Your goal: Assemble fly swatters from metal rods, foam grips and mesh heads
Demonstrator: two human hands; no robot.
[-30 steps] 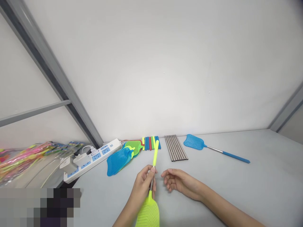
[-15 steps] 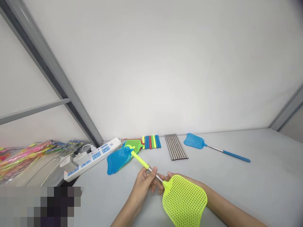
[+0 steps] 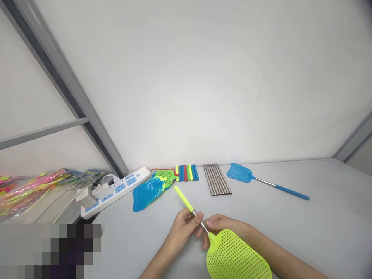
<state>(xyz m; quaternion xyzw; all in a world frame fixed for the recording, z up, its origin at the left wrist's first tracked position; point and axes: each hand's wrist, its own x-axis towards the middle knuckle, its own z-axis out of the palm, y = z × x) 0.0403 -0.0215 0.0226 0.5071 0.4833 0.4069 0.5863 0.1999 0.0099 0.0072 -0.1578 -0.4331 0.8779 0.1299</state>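
Left to right: power strip (image 3: 143, 174) along the table (image 3: 319, 221) edge, stacked swatter heads (image 3: 147, 193), row of coloured grips (image 3: 185, 173). Left hand (image 3: 184, 228) pinches yellow swatter (image 3: 236, 255) by its metal shaft (image 3: 205, 228) just below the handle, head at lower right; right hand (image 3: 225, 223) has curled fingers at the shaft, partly hidden, can't tell if gripping. Metal rods (image 3: 217, 180) lie side by side beyond, then blue swatter (image 3: 240, 173).

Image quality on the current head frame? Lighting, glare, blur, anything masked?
Head view: wall brightest around mid-frame, top-right corner dark; head view: glints on the plastic packets; head view: yellow-green swatter holes readable, no strong blur; head view: lower-left corner pixelated.
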